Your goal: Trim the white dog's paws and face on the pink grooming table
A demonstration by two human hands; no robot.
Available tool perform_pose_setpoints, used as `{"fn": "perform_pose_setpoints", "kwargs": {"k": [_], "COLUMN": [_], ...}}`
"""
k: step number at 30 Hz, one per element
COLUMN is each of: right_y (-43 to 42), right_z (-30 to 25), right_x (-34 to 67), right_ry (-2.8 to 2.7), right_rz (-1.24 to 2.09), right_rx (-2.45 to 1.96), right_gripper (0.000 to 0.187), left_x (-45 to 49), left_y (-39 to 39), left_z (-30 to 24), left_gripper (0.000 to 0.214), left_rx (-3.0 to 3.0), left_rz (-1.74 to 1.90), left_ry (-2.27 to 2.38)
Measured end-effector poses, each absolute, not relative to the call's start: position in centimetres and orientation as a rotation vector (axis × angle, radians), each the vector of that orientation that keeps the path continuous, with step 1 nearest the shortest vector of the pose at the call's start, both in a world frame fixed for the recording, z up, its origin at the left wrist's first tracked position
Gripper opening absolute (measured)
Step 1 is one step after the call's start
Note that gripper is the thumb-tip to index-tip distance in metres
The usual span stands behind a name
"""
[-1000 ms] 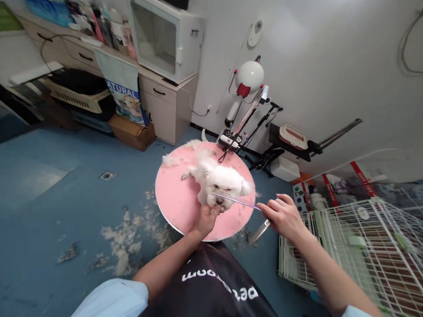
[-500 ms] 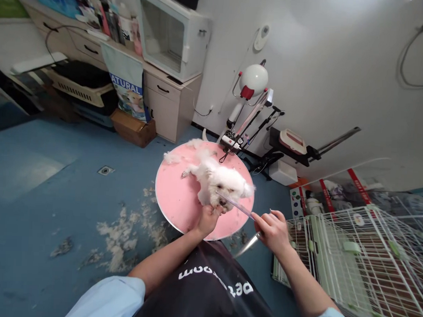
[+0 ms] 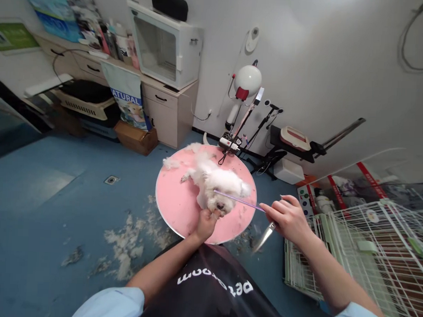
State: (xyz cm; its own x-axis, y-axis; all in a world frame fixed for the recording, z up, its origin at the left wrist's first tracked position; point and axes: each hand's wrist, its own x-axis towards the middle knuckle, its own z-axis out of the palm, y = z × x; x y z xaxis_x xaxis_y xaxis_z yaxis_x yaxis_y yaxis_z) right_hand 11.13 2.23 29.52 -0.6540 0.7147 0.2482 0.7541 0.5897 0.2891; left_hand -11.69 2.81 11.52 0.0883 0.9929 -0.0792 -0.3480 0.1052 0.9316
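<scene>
A white fluffy dog (image 3: 219,184) lies on a round pink grooming table (image 3: 176,199), its face turned toward me. My left hand (image 3: 207,222) is closed on the fur of the dog's chin, just below its nose. My right hand (image 3: 288,218) holds a slim purple comb (image 3: 243,200), whose tip lies across the dog's face near one eye. I cannot make out the comb's teeth. Tucked in the same hand, a pair of silver scissors (image 3: 265,235) points down toward me. The right hand's fingers partly hide the scissors' handles.
Cut fur (image 3: 125,246) lies on the blue floor, and tufts (image 3: 171,163) sit on the table's far left. A white dryer (image 3: 248,80) on a stand rises behind the table. At right stands a wire cage (image 3: 362,244); a cardboard box (image 3: 137,137) and cabinets (image 3: 185,113) are at back left.
My right hand has moved right and slightly back from the dog, with the comb and scissors. The comb now lies flatter across the face. My left hand stays at the chin.
</scene>
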Motion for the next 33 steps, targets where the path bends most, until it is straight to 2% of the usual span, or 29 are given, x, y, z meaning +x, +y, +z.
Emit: {"fn": "perform_pose_setpoints", "kwargs": {"k": [3, 8, 12, 17, 20, 26, 30, 33], "right_y": [3.3, 4.8, 5.3, 5.6, 5.6, 5.7, 5.3, 5.2], "right_z": [30.9, 32.5, 32.6, 32.7, 32.6, 30.3, 27.4, 23.7], "right_x": [11.1, 10.6, 10.2, 10.2, 10.1, 10.0, 10.5, 10.9], "right_ry": [-2.841, -2.866, -2.953, -2.804, -2.823, -2.815, -2.750, -2.458], "right_rz": [-0.503, -0.652, -0.578, -0.664, -0.595, -0.581, -0.392, -0.222], "right_rx": [-1.146, -1.139, -1.014, -1.141, -1.083, -1.103, -1.054, -1.262], "right_gripper": [0.022, 0.021, 0.021, 0.025, 0.025, 0.024, 0.024, 0.022], "left_x": [-11.7, -11.7, -11.8, -11.9, -11.9, -12.2, -12.5, -12.5], "left_y": [2.6, 2.4, 2.4, 2.5, 2.7, 3.0, 3.1, 3.1], "left_z": [11.2, 10.7, 10.8, 11.1, 11.2, 11.7, 12.1, 12.0], "left_gripper": [0.041, 0.040, 0.041, 0.042, 0.042, 0.041, 0.040, 0.039], "left_rx": [0.902, 0.854, 0.886, 0.907, 0.914, 0.892, 0.919, 0.907], "left_rz": [1.226, 1.246, 1.252, 1.252, 1.238, 1.248, 1.255, 1.253], "left_ry": [0.951, 0.947, 0.952, 0.952, 0.956, 0.952, 0.989, 1.025]}}
